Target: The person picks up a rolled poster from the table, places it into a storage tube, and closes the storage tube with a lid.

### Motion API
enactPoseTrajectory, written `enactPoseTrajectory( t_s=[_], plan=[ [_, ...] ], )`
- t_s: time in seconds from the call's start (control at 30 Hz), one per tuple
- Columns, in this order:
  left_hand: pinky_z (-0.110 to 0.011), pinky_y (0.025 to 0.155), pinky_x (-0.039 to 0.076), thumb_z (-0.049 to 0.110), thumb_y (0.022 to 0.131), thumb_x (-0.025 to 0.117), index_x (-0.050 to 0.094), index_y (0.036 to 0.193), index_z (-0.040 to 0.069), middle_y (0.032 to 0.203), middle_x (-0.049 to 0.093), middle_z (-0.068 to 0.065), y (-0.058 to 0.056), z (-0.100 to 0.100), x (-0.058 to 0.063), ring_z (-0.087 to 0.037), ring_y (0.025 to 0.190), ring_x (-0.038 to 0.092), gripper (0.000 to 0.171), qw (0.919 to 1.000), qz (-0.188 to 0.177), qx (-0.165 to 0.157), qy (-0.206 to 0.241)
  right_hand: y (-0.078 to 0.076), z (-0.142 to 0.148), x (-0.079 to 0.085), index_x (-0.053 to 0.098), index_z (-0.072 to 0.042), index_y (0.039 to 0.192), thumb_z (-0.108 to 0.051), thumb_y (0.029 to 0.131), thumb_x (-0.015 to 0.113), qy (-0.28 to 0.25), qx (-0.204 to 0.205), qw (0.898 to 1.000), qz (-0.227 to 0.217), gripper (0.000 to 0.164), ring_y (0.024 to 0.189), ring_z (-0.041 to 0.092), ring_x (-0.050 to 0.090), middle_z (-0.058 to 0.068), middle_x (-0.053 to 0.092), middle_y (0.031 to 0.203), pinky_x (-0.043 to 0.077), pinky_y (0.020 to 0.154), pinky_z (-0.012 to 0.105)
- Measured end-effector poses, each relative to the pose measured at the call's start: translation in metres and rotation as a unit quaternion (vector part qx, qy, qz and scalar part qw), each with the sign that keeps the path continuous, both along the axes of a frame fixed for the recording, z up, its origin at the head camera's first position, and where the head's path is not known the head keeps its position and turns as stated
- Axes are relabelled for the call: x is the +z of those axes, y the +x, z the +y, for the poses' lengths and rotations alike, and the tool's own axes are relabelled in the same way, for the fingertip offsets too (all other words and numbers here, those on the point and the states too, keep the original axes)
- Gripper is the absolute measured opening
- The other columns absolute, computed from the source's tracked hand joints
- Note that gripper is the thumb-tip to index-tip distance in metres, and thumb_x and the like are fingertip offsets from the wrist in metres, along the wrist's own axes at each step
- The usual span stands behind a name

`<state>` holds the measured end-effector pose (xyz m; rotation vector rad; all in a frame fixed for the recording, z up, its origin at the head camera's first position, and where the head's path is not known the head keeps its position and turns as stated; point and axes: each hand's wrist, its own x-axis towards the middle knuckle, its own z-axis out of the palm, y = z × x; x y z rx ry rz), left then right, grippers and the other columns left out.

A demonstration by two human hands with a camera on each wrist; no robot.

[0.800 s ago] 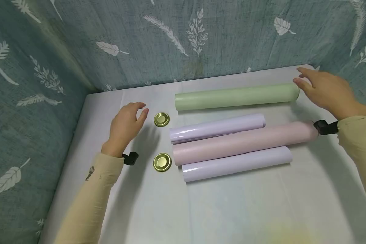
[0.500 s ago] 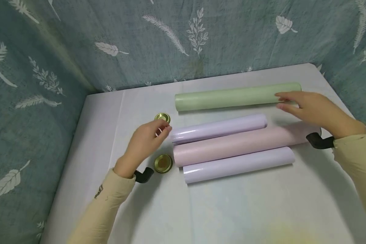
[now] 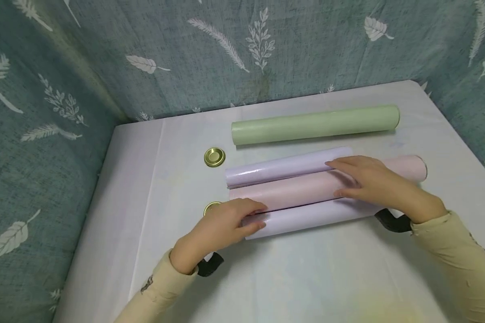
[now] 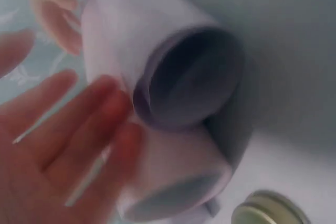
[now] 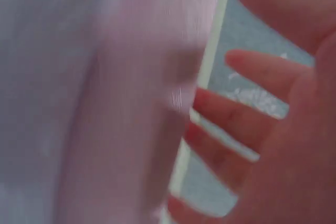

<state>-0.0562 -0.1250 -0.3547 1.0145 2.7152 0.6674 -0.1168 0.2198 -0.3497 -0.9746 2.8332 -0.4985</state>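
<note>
A pink roll (image 3: 295,190) lies between a front lavender roll (image 3: 311,220) and a shorter rear lavender roll (image 3: 280,169). My left hand (image 3: 220,224) is over the left ends of the front lavender and pink rolls, thumb and fingers spread. In the left wrist view, its loose fingers (image 4: 79,135) are beside the hollow end of a lavender roll (image 4: 152,19); contact is unclear. Over the right part of the pink roll hovers my right hand (image 3: 373,186), fingers loosely extended. The right wrist view shows those fingers (image 5: 236,124) alongside the pink roll (image 5: 136,103), not wrapped round it.
Behind the three rolls lies a longer green roll (image 3: 315,125). One gold jar lid (image 3: 214,157) rests left of the rolls; a second gold lid (image 3: 209,207) is partly covered by my left hand. Leaf-patterned cloth (image 3: 194,58) borders the white table (image 3: 327,278).
Both hands have come down and inward onto the group of three rolls, the right from beside the green roll, the left from beside the lids. The rolls stay about where they were.
</note>
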Motion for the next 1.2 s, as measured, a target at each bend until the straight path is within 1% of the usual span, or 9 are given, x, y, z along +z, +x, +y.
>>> enactPoseTrajectory(
  t_s=[0.2, 0.37, 0.53, 0.6, 0.67, 0.77, 0.9, 1.03, 1.2],
  plan=[
    [-0.028, 0.090, 0.039, 0.047, 0.075, 0.066, 0.045, 0.128, 0.016, 0.120, 0.051, 0.003, 0.009, 0.002, -0.020, -0.012, 0.110, 0.046, 0.065, 0.9940, 0.043, -0.024, -0.098, -0.001, -0.010, -0.015, 0.037, -0.016, 0.136, -0.035, 0.075, 0.070, 0.038, -0.008, 0.999, -0.033, 0.072, 0.123, 0.032, 0.028, 0.011, 0.039, 0.132, 0.013, 0.093, 0.063],
    [-0.029, 0.091, 0.038, 0.037, 0.074, 0.070, 0.046, 0.128, 0.015, 0.118, 0.052, 0.003, 0.007, 0.002, -0.032, -0.014, 0.109, 0.045, 0.063, 0.9940, 0.051, -0.007, -0.097, -0.003, -0.008, -0.021, 0.036, -0.019, 0.136, -0.029, 0.072, 0.074, 0.040, -0.023, 0.998, -0.037, 0.075, 0.120, 0.034, 0.030, 0.011, 0.039, 0.130, 0.011, 0.093, 0.064],
    [-0.028, 0.086, 0.041, 0.032, 0.078, 0.066, 0.045, 0.128, 0.020, 0.116, 0.051, 0.005, -0.001, -0.006, -0.027, -0.009, 0.104, 0.047, 0.055, 0.9980, 0.006, 0.020, -0.060, -0.006, -0.003, -0.019, 0.039, -0.023, 0.134, -0.030, 0.071, 0.075, 0.029, -0.029, 0.998, -0.036, 0.074, 0.106, 0.032, 0.036, 0.014, 0.040, 0.117, 0.023, 0.087, 0.057],
    [-0.027, 0.086, 0.041, 0.033, 0.079, 0.066, 0.044, 0.129, 0.025, 0.119, 0.049, 0.008, -0.006, -0.013, -0.023, -0.006, 0.102, 0.047, 0.055, 0.9988, -0.030, 0.034, -0.019, -0.008, 0.000, -0.017, 0.038, -0.024, 0.135, -0.032, 0.072, 0.074, 0.034, -0.032, 0.998, -0.042, 0.073, 0.101, 0.029, 0.036, 0.012, 0.039, 0.113, 0.026, 0.083, 0.053],
    [-0.027, 0.081, 0.043, 0.033, 0.079, 0.066, 0.042, 0.129, 0.030, 0.119, 0.047, 0.012, -0.012, -0.023, -0.018, -0.006, 0.096, 0.049, 0.056, 0.9942, -0.085, 0.056, 0.033, -0.012, 0.002, -0.015, 0.038, -0.024, 0.135, -0.034, 0.073, 0.073, 0.040, -0.035, 0.997, -0.049, 0.072, 0.100, 0.028, 0.036, 0.011, 0.039, 0.112, 0.028, 0.080, 0.050],
    [-0.030, 0.071, 0.048, 0.030, 0.080, 0.067, 0.040, 0.128, 0.033, 0.117, 0.047, 0.008, -0.021, -0.044, -0.014, -0.012, 0.090, 0.053, 0.055, 0.9690, -0.191, 0.098, 0.123, -0.018, 0.005, -0.015, 0.038, -0.022, 0.135, -0.037, 0.073, 0.071, 0.045, -0.033, 0.996, -0.063, 0.071, 0.103, 0.029, 0.037, 0.010, 0.042, 0.116, 0.028, 0.080, 0.050],
    [-0.038, 0.071, 0.048, 0.016, 0.081, 0.065, 0.041, 0.125, 0.025, 0.114, 0.045, -0.009, -0.034, -0.076, -0.014, -0.027, 0.091, 0.054, 0.051, 0.9127, -0.300, 0.148, 0.235, -0.023, 0.006, -0.015, 0.038, -0.018, 0.135, -0.037, 0.073, 0.071, 0.039, -0.032, 0.995, -0.086, 0.073, 0.112, 0.033, 0.037, 0.012, 0.046, 0.123, 0.025, 0.086, 0.053],
    [-0.042, 0.078, 0.048, 0.002, 0.083, 0.059, 0.035, 0.124, 0.013, 0.117, 0.037, -0.018, -0.047, -0.105, -0.023, -0.036, 0.096, 0.050, 0.049, 0.8651, -0.350, 0.145, 0.328, -0.024, 0.006, -0.017, 0.036, -0.019, 0.136, -0.039, 0.069, 0.073, 0.048, -0.050, 0.994, -0.082, 0.079, 0.119, 0.033, 0.034, 0.012, 0.046, 0.127, 0.018, 0.091, 0.056],
    [-0.040, 0.076, 0.050, -0.001, 0.088, 0.048, 0.034, 0.122, 0.008, 0.115, 0.036, -0.017, -0.053, -0.133, -0.041, -0.032, 0.091, 0.053, 0.038, 0.8075, -0.390, 0.137, 0.421, -0.023, 0.001, -0.024, 0.034, -0.020, 0.137, -0.053, 0.061, 0.074, 0.072, -0.077, 0.994, -0.036, 0.092, 0.117, 0.033, 0.037, 0.010, 0.047, 0.127, 0.018, 0.092, 0.056]
  ],
)
